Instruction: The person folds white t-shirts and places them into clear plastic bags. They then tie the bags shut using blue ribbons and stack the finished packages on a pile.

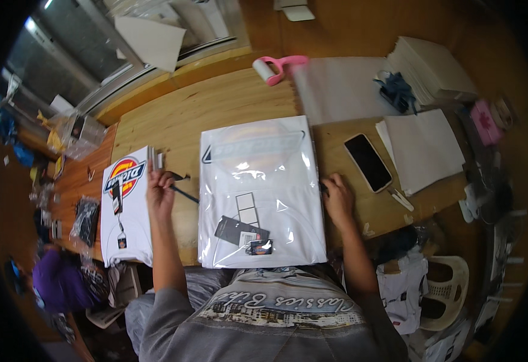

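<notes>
A folded white T-shirt in a clear plastic bag (261, 199) lies flat in front of me, with a dark hang tag (231, 231) and a white two-part label (247, 208) showing through. Left of the bag, my left hand (160, 190) is closed, its fingers pinched beside a thin black strip (185, 194) that runs to the bag's edge. What the fingertips hold is too small to make out. At the bag's right edge my right hand (338, 198) curls closed, something dark at its fingertips. Another folded white T-shirt (128, 223) with a printed logo and tag lies beside my left forearm.
A phone (368, 163) lies to the right, near white sheets (424, 151). A pink lint roller (279, 68) sits at the back beside translucent plastic sheets (339, 90). Paper stacks (430, 72) stand back right. A plastic chair (448, 289) is at lower right.
</notes>
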### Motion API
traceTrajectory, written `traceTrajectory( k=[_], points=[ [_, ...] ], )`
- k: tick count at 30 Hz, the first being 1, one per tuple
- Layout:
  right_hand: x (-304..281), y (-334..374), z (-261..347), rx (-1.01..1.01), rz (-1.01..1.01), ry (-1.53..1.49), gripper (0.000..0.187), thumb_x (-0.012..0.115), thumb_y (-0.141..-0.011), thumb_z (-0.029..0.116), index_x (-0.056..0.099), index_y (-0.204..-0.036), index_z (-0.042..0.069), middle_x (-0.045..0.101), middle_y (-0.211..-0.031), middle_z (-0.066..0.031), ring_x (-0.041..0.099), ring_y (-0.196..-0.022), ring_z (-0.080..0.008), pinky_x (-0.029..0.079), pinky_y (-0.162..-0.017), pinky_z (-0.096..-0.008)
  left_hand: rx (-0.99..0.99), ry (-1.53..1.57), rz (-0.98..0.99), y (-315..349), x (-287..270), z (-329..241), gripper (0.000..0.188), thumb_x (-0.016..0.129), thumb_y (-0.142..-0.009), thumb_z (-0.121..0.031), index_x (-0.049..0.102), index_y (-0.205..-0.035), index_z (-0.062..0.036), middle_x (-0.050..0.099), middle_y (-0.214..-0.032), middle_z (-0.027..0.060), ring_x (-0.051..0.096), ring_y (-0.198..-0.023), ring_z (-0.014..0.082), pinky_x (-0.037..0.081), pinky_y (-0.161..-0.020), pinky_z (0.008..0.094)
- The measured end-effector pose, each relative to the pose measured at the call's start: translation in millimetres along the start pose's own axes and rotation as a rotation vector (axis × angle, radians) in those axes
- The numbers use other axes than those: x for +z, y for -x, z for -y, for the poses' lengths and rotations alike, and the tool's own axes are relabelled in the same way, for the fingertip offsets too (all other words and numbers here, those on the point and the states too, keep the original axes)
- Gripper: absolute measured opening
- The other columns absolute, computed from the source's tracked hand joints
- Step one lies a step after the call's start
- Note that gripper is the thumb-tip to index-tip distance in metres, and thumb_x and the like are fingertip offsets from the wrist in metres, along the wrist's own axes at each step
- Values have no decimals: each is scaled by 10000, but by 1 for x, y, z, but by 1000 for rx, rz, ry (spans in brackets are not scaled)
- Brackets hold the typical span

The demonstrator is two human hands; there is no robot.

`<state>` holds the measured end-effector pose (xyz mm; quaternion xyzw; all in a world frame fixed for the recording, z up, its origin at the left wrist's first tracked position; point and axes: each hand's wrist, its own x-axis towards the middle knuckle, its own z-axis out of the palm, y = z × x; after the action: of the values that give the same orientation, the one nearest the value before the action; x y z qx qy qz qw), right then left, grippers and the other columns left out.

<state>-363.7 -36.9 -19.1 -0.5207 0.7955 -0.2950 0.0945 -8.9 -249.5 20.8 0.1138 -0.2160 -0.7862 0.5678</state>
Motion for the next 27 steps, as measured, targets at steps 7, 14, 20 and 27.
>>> traceTrajectory(
  k=[7,14,20,27],
  points=[
    [10,1,3,-95,-53,-132,160,431,-697,34,563,-783,6,535,-858,-122,514,-813,-290,422,-677,-353,203,-856,298,14,136,4,147,407,-768,18,511,-867,-14,429,-659,20,371,-567,84,313,-509,196],
    [21,8,12,55,118,-98,194,392,-783,141,549,-817,32,548,-894,-177,534,-779,-327,429,-682,-392,-406,-1244,1079,23,182,190,364,348,-600,162,541,-880,32,557,-827,97,445,-644,147,394,-621,247],
    [14,22,-11,26,147,-112,143,454,-752,112,557,-774,14,561,-777,-192,549,-724,-317,430,-612,-386,-296,-1483,989,28,131,264,204,507,-708,4,521,-912,0,564,-739,146,555,-684,266,433,-604,323],
    [-77,5,1,-106,-183,-407,67,501,-702,14,564,-708,-10,564,-694,-144,550,-635,-280,438,-584,-324,-47,-1729,1117,38,122,257,174,550,-737,-128,521,-839,10,547,-663,185,529,-651,336,429,-604,382]
  ],
)
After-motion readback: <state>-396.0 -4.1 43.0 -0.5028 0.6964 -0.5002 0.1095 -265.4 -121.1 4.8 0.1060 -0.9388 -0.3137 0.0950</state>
